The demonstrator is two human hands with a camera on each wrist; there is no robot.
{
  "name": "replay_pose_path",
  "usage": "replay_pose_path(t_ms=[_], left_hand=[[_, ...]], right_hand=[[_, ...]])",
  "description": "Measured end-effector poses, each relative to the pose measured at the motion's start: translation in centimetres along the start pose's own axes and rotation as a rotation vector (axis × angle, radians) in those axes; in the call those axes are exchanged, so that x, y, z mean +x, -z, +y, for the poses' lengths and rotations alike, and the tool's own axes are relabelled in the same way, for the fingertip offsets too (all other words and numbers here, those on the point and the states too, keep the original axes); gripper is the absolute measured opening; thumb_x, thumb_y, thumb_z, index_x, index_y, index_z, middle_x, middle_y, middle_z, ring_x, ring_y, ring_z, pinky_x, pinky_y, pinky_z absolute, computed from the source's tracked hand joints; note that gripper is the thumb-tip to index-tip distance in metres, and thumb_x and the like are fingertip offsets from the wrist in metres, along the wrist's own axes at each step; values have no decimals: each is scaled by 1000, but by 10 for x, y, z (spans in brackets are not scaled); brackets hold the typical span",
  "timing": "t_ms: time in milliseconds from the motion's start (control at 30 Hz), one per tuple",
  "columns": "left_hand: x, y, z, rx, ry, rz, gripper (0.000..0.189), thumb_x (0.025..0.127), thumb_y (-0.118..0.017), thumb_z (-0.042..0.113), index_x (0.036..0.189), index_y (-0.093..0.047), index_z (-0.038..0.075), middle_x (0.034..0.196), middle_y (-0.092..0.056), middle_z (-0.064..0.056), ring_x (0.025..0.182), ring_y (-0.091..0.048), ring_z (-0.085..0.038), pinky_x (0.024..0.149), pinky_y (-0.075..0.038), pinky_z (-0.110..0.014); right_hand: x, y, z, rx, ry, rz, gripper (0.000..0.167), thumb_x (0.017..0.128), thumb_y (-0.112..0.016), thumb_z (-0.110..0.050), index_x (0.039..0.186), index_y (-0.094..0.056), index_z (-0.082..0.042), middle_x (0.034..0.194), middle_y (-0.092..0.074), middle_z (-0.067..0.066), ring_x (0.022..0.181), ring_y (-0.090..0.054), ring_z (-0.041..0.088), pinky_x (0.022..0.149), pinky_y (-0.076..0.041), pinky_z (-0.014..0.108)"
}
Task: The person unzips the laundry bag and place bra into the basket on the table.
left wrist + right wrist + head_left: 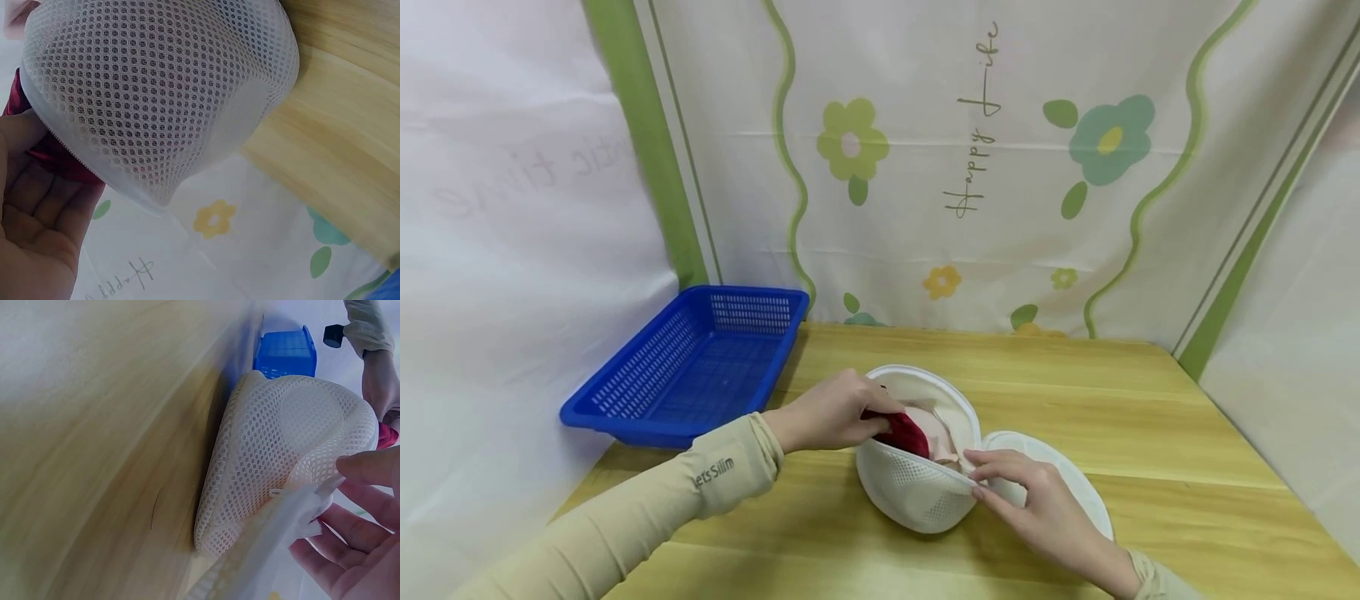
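Observation:
A white mesh laundry bag point(917, 492) stands on the table with its round zip lid point(1075, 479) folded open to the right. My left hand point(838, 410) reaches over the rim and grips a dark red satiny cloth point(904, 435) at the bag's mouth; some of its fingertips are hidden. Pale pink fabric point(934, 433) lies inside, beside the red cloth. At the rim near the lid's hinge, my right hand point(1037, 504) pinches the edge between thumb and fingers, as the mesh bag point(281, 437) in the right wrist view also shows.
A blue plastic basket point(681, 429) with slotted sides sits at the table's left edge. The wooden table point(1187, 433) spreads to the right of the bag. Printed white curtains point(910, 217) close off the back and both sides.

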State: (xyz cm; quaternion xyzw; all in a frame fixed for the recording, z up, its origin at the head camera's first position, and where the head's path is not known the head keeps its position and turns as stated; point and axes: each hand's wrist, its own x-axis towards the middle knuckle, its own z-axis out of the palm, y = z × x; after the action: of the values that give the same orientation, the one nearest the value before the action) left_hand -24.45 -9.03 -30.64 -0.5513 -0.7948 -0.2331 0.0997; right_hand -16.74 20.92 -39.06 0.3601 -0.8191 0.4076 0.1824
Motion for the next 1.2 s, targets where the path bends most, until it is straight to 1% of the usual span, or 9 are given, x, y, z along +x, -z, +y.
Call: replay_pose_path(t_ms=[133,300,433,567,667,867,1000,1133,1200], left_hand=[[0,2,-1,-54,12,49,17,83,-73,-3,94,-75,10,86,-71,5,79,-63,1,68,-52,-13],[-2,4,-2,-100,39,101,21,83,-72,-5,97,-77,9,89,-72,4,80,-64,0,68,-55,-17],[-4,6,-4,-123,27,154,23,82,-72,-7,99,-77,8,89,-72,3,79,-65,-2,65,-55,-17],[-5,5,-6,-153,13,216,24,82,-73,-7,100,-77,8,91,-73,2,80,-66,-4,64,-54,-17],[-7,5,-6,-170,28,256,23,83,-73,-7,102,-77,6,93,-73,0,82,-68,-7,65,-55,-18],[-9,7,-7,-221,60,321,22,84,-71,-8,103,-76,1,97,-74,-4,85,-71,-16,68,-58,-22],[-9,10,-8,-230,78,350,22,84,-72,-7,104,-76,0,96,-74,-5,85,-71,-16,65,-58,-22],[-8,13,-9,-240,96,371,23,83,-73,-7,105,-76,-1,97,-73,-5,87,-71,-16,67,-59,-24],[-7,14,-8,-257,124,389,23,84,-73,-6,106,-76,0,98,-73,-5,89,-70,-15,69,-59,-26]], right_hand=[[0,1,1,-1,-4,3,27,80,-79,0,95,-72,-21,115,-69,5,105,-65,22,93,-47,19],[1,1,3,-3,-3,1,28,80,-79,0,95,-71,-23,115,-69,4,105,-66,21,93,-47,18],[0,1,3,-8,-1,0,29,79,-80,0,94,-70,-23,115,-69,4,105,-65,21,94,-46,18],[0,0,4,-10,37,31,30,77,-81,2,94,-70,-21,114,-70,7,102,-66,25,95,-44,15],[0,-1,4,-5,55,46,31,76,-81,2,94,-70,-20,113,-70,9,101,-66,28,95,-43,14],[0,0,2,5,-4,5,28,80,-80,0,94,-70,-22,115,-69,3,103,-66,20,91,-47,17],[-1,0,1,3,-10,3,29,80,-79,2,93,-69,-23,115,-69,3,103,-66,20,90,-48,18],[-2,-1,2,7,-9,5,30,80,-79,2,93,-69,-23,115,-69,4,103,-66,20,90,-48,18],[-2,-2,2,8,-11,6,30,79,-79,2,93,-69,-23,115,-69,4,103,-66,20,90,-48,18]])
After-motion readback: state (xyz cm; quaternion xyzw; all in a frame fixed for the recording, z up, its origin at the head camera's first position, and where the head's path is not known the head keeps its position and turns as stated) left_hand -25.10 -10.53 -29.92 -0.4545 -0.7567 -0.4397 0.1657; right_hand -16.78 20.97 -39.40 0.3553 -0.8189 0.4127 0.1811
